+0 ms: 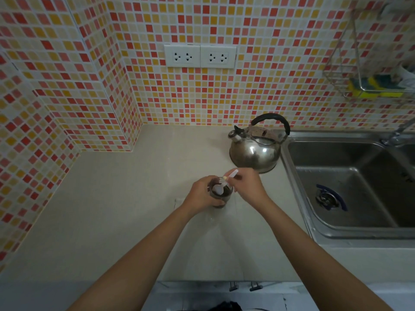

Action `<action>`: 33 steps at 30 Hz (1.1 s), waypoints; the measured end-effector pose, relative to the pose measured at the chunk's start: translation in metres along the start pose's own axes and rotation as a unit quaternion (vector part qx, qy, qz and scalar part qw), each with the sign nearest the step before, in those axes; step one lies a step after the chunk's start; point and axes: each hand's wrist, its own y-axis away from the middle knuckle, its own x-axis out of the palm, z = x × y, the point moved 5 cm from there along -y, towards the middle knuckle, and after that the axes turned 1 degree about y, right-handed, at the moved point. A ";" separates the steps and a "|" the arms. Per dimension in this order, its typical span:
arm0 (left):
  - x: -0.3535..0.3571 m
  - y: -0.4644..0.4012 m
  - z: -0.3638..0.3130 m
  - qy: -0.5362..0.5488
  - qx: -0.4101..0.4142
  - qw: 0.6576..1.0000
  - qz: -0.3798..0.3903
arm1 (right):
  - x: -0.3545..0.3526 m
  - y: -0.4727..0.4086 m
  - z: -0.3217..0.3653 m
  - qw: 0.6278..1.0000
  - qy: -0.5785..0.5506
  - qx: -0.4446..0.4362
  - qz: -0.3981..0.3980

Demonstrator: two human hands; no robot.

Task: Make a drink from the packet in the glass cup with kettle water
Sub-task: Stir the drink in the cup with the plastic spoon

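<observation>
The glass cup (221, 194) stood upright on the pale countertop (116, 221), near its front-centre, and contained a dark brown liquid. A white plastic spoon (222, 186) was tilted into the cup, its bowl at the liquid surface and its handle angled up and to the right past the rim.

The left hand (199, 194) was wrapped around the left side of the cup, fingers curled against the glass wall and clamped on it. The right hand (247, 187) was positioned just right of the cup, with its fingertips pinched together on the upper part of the spoon handle. Both forearms extended from the bottom edge of the view toward the cup.

A stainless steel kettle (256, 149) with a black arched handle and a spout pointing left sat on the countertop behind and to the right of the cup, apart from both hands. Just right of the kettle was a steel sink (350, 180) with a drain strainer in its basin.

A double wall socket (199, 56) was mounted on the mosaic-tiled wall (157, 97) behind the countertop. A wire rack (350, 70) holding a yellow sponge (375, 87) hung on the wall above the sink. The packet could not be made out.
</observation>
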 end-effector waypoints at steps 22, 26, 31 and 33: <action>-0.001 -0.004 0.003 -0.031 0.023 0.999 -0.003 | 0.017 -0.003 -0.001 0.986 0.160 0.038 0.028; 0.000 -0.004 0.005 -0.027 0.019 0.999 -0.001 | 0.025 -0.004 0.004 0.989 0.125 0.028 0.075; 0.000 -0.004 0.004 -0.027 0.025 0.999 -0.001 | 0.020 -0.005 -0.004 0.987 0.141 0.055 0.058; 0.000 -0.005 0.005 -0.026 0.026 0.999 -0.001 | 0.024 -0.002 0.000 0.992 0.108 0.038 0.059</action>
